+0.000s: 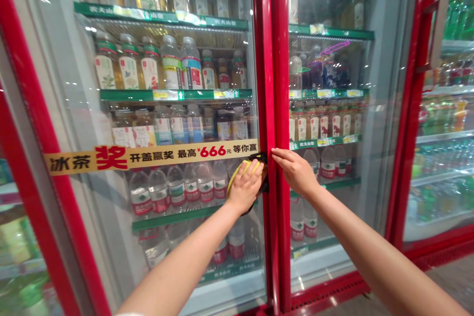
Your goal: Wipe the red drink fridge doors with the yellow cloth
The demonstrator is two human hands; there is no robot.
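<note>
My left hand (245,186) presses a yellow cloth (234,174) against the left glass door (207,274) of a drinks fridge, close to the door's red edge. Dark material shows around the cloth and hand; I cannot make out what it is. Just above lies a yellow banner strip (187,154) with black and red lettering, stuck across the door. My right hand (298,170) rests its outstretched fingertips on the red door frame (283,84), holding nothing.
Behind the glass, green-edged shelves (174,95) carry rows of bottled drinks, including water bottles (177,190) with red and white labels. Farther right stands another red-framed fridge door with a handle (434,34). Grey floor (454,279) shows at the lower right.
</note>
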